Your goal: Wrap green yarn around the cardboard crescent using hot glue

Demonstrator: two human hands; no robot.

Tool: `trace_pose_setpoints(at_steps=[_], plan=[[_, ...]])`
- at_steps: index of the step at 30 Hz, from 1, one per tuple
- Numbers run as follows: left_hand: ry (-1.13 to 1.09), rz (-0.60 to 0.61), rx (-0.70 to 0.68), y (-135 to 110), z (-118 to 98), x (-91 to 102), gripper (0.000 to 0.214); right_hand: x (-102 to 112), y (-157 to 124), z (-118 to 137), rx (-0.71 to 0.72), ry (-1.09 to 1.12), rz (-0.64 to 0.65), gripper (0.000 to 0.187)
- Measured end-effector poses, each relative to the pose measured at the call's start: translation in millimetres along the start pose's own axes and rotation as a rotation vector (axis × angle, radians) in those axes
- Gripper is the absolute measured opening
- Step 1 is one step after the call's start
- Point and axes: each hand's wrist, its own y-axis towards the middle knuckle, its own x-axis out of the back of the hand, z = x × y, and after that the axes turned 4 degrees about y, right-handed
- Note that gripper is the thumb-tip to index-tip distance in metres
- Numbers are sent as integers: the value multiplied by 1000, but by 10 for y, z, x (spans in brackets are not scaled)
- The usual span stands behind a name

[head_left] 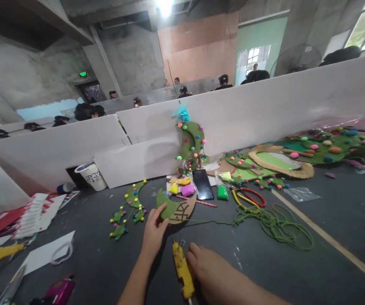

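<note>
My left hand (155, 226) pinches a crescent-shaped cardboard piece (185, 210) by its near-left edge. Green felt (167, 206) covers part of the crescent, while dark written characters mark the bare cardboard. A thin green cord (214, 221) runs from the crescent to a loose tangle at the right. Closed, with its fingers curled under, my right hand (206, 264) rests on the dark table just right of a yellow glue gun (182, 269); whatever its fingers may hold is hidden. The glue gun lies with its tip and wire stand pointing away from me.
Left of the crescent lies a felt moon-and-stars garland (134, 199) with coloured pompoms. Behind are a phone (203, 184), clay packets (188, 190) and scissors (249, 198). A paper cup (92, 177) stands by the white partition (150, 156). Several people sit beyond it.
</note>
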Motion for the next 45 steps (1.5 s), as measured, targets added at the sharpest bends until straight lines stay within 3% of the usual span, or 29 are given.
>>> trace_pose_setpoints(at_steps=[7,11,15,19,26,33,45], plan=[[-24,-10,30,25,34,44,43,442,-32,-154,-130,405,-39,11],[-54,16,32,-7,-37,-7,43,556,44,-274,-124,588,-198,5],[-83,45,46,-52,-131,-47,42,549,79,-379,-110,763,-346,13],[-119,59,47,-87,-207,-60,43,494,88,-445,-232,849,-300,23],[-144,83,88,-108,-269,-79,46,378,82,-403,-231,846,-296,23],[-123,99,35,-128,-235,-86,45,268,98,-410,-304,893,-310,21],[-114,116,47,-143,-254,-58,47,323,94,-296,-353,908,-333,22]])
